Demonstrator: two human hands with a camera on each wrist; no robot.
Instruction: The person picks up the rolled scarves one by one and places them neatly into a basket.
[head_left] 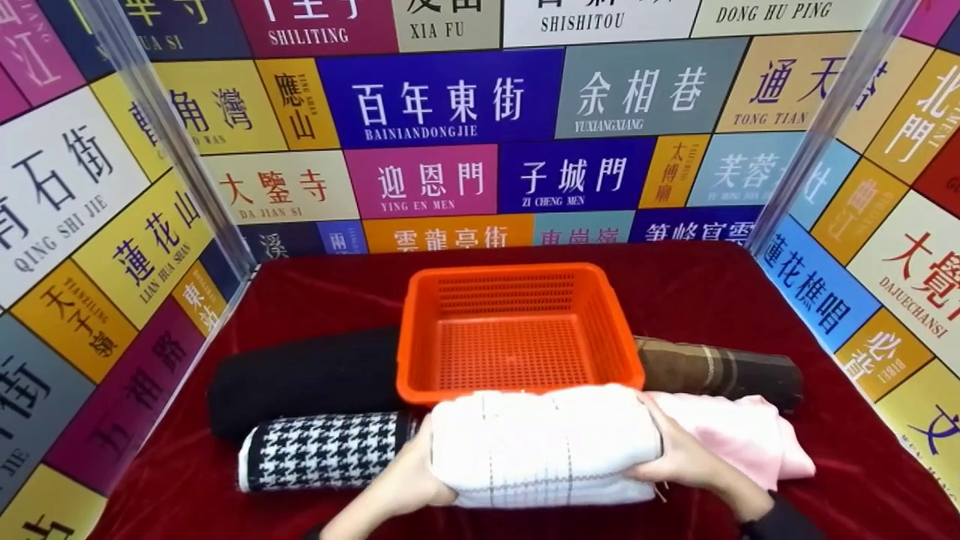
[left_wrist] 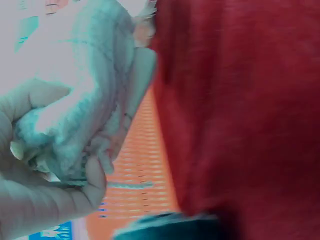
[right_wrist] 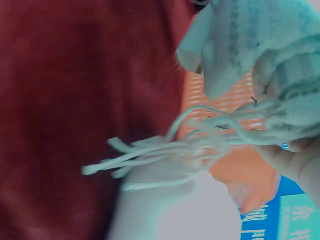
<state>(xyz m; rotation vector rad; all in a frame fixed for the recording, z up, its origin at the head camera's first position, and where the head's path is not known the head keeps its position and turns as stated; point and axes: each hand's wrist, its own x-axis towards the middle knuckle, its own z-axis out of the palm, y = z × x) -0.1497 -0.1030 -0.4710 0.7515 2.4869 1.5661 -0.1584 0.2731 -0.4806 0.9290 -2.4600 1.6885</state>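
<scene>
Both hands hold a white rolled scarf (head_left: pixel 547 446) with thin grey check lines, raised in front of an orange plastic basket. At its left end, my left hand (head_left: pixel 414 474) grips it with the thumb on the near side; the left wrist view shows the fingers (left_wrist: pixel 95 185) curled under the cloth. My right hand (head_left: pixel 681 451) grips the right end. Loose fringe (right_wrist: pixel 150 155) hangs from that end in the right wrist view. Inside, the orange basket (head_left: pixel 517 271) shows only its bare slotted bottom; the scarf covers part of its front rim.
Left of the basket lie a black cloth roll (head_left: pixel 307 375) and a black-and-white houndstooth roll (head_left: pixel 330 451). On the right are a brown striped roll (head_left: pixel 712 367) and a pink one (head_left: pixel 739 431). Dark red velvet (head_left: pixel 322 292) covers the table, enclosed by sign-patterned walls (head_left: pixel 442 97).
</scene>
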